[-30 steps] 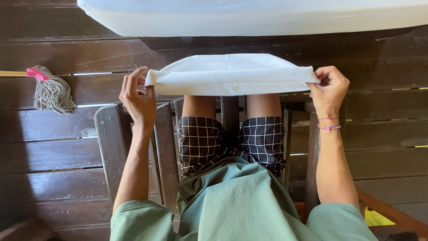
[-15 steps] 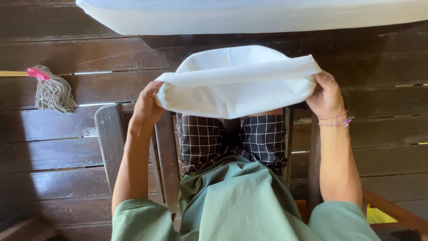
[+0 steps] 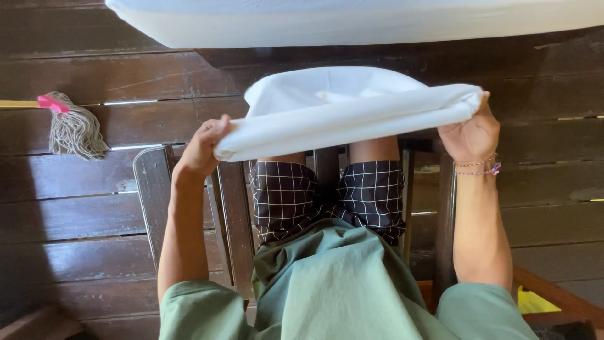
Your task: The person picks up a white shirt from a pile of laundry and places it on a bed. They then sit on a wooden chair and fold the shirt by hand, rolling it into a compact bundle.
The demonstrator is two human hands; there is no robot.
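Both my left hand [image 3: 202, 148] and right hand [image 3: 472, 129] pinch the ends of the folded white cloth [image 3: 340, 113], which seems light, soft and floppy, best gripped at its corners.

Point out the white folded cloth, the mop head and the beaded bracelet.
white folded cloth [image 3: 340, 116]: head view, middle of its front fold.
mop head [image 3: 77, 132]: head view, its grey strings.
beaded bracelet [image 3: 477, 167]: head view, strand across the right wrist.

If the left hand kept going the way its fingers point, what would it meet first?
The left hand already grips the white cloth at its end. Beyond that, likely the white padded edge above, though depth is unclear.
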